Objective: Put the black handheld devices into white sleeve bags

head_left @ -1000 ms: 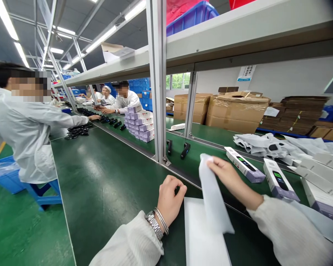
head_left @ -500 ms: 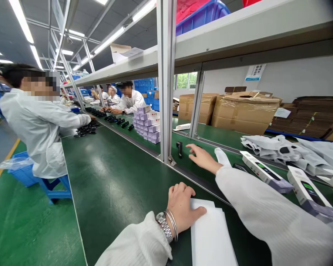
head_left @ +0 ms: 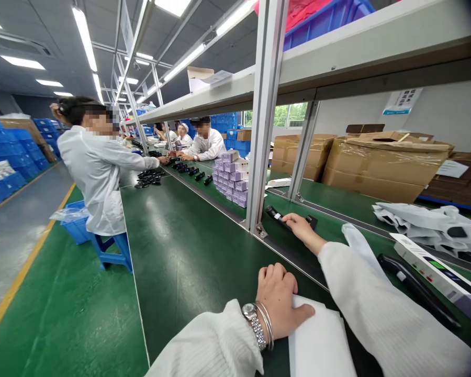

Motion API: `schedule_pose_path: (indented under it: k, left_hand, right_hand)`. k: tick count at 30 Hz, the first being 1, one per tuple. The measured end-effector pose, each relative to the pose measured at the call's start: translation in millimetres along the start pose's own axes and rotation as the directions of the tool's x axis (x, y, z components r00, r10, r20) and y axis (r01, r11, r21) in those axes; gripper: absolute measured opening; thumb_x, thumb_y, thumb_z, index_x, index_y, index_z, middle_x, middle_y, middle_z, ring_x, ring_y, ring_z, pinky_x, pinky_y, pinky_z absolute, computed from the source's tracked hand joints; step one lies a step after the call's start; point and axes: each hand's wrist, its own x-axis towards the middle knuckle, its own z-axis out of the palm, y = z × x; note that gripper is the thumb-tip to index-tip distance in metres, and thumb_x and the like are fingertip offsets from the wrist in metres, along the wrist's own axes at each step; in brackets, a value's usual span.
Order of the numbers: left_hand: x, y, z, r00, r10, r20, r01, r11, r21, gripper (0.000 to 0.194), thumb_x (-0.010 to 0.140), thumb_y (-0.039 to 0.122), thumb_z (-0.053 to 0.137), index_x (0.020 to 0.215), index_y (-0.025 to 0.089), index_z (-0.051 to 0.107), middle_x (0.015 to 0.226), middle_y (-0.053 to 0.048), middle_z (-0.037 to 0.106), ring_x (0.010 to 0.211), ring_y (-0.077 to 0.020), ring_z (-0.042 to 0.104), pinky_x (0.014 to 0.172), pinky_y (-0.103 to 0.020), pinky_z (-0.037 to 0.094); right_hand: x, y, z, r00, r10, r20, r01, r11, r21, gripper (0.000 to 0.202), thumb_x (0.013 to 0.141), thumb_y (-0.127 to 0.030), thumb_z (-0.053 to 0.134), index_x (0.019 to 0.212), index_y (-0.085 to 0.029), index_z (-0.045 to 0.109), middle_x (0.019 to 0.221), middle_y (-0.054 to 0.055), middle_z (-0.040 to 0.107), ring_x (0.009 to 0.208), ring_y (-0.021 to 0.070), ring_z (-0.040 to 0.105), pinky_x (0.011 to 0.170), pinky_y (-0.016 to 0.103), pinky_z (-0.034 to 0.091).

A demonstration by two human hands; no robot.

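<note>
My right hand (head_left: pixel 303 230) reaches past the metal post, its fingers closed on a slim black handheld device (head_left: pixel 273 213) with a small white label. Part of that device is hidden by the fingers. Another black piece (head_left: pixel 311 222) lies just behind the hand. My left hand (head_left: pixel 278 299), wearing a watch and bangles, rests on the green bench with its thumb spread over a stack of flat white sheets or pouches (head_left: pixel 320 340). Near my right forearm lie a long black curved device (head_left: pixel 418 288) and a white and purple printed box (head_left: pixel 443 272).
A metal post (head_left: pixel 265 120) rises from the bench (head_left: pixel 180 251) and meets a shelf. Purple boxes (head_left: pixel 231 180) are stacked beyond it. White pouches (head_left: pixel 435 222) and cartons (head_left: pixel 384 167) stand right. A co-worker (head_left: pixel 98 167) sits at the left by black parts (head_left: pixel 149 178).
My right hand has closed on the black device, whose end now points up to the left. My left hand stays on the white stack. The view has swung left.
</note>
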Motion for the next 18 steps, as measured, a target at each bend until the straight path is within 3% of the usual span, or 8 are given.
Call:
schedule_pose_path:
  k: [4,7,9,14,18]
  left_hand:
    - [-2,-2,-0.5,0.999,0.024,0.033,-0.024,1.000,-0.017,0.049,0.054,0.051,0.082,0.077,0.020,0.051,0.090,0.000,0.046,0.087,-0.0205,0.043,0.088,-0.040,0.033]
    - [-1,-3,-3.1,0.996,0.037,0.080,-0.035,0.999,-0.020,0.053,0.049,0.052,0.084,0.077,0.020,0.051,0.089,0.000,0.047,0.087,-0.0212,0.044,0.087,-0.040,0.034]
    - [0,-2,-4.9,0.994,0.043,0.104,-0.041,0.999,-0.021,0.053,0.049,0.051,0.084,0.076,0.020,0.052,0.089,0.000,0.048,0.088,-0.0215,0.044,0.088,-0.040,0.033]
    - [3,-1,-8.6,0.993,0.030,0.110,-0.029,1.000,-0.012,0.031,0.067,0.041,0.076,0.079,0.021,0.055,0.088,0.000,0.051,0.090,-0.0204,0.047,0.090,-0.039,0.032]
    - [5,-2,-13.2,0.993,-0.011,0.121,0.007,0.999,0.034,0.033,0.065,0.043,0.076,0.078,0.020,0.058,0.088,-0.001,0.053,0.089,-0.0215,0.048,0.087,-0.039,0.033]
  right_hand:
    - [-51,-16,-24,1.000,-0.019,-0.023,0.025,0.951,0.307,0.035,0.096,-0.032,0.038,0.131,-0.025,0.038,0.094,0.002,0.067,0.089,0.0198,0.068,0.079,0.037,0.055]
    - [-102,-23,-46,0.999,-0.031,0.017,0.014,0.768,0.641,0.056,0.085,-0.039,0.062,0.133,-0.030,0.034,0.095,0.001,0.067,0.091,0.0217,0.068,0.079,0.036,0.055]
    - [-129,-21,-57,0.997,-0.027,0.071,-0.037,0.649,0.760,0.072,0.076,-0.037,0.074,0.134,-0.032,0.032,0.095,0.001,0.067,0.092,0.0236,0.068,0.080,0.038,0.054]
    - [-157,16,-62,0.997,-0.047,0.053,-0.009,0.653,0.757,0.092,0.071,-0.040,0.080,0.141,-0.036,0.020,0.101,0.004,0.067,0.094,0.0240,0.067,0.089,0.044,0.050]
    - [-155,41,-55,0.999,-0.048,0.006,0.027,0.663,0.748,0.093,0.070,-0.043,0.081,0.140,-0.036,0.020,0.102,0.004,0.067,0.096,0.0239,0.067,0.092,0.046,0.048]
